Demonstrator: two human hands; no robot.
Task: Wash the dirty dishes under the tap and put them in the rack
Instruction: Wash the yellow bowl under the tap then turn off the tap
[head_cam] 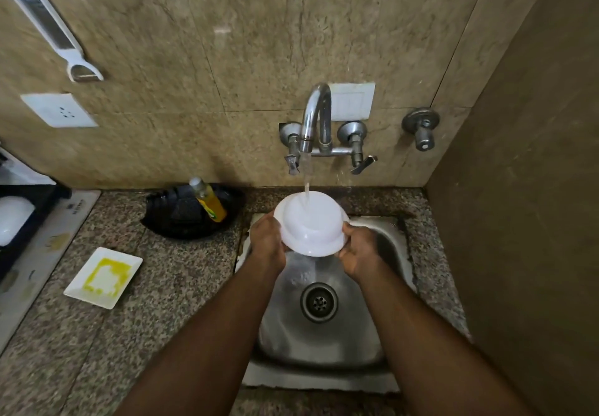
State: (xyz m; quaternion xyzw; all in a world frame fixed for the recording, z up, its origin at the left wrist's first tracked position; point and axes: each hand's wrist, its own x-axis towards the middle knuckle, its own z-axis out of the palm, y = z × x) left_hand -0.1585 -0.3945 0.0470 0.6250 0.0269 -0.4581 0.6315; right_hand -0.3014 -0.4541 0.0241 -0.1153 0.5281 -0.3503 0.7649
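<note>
A white bowl (311, 224) is held upside down over the steel sink (393, 253), right under the tap (316, 117). Water runs from the spout onto the bowl's base. My left hand (266, 243) grips the bowl's left rim. My right hand (359, 252) grips its right rim. On the granite counter to the left lies a white square plate (103, 277) smeared with yellow residue. Behind it sits a black rack (181, 218) with a yellow soap bottle (209, 201) leaning in it.
A brown wall closes the right side next to the sink. A white peeler (53, 30) hangs on the tiled wall above a socket (58, 110). A dark appliance with a white object on it stands at the far left edge.
</note>
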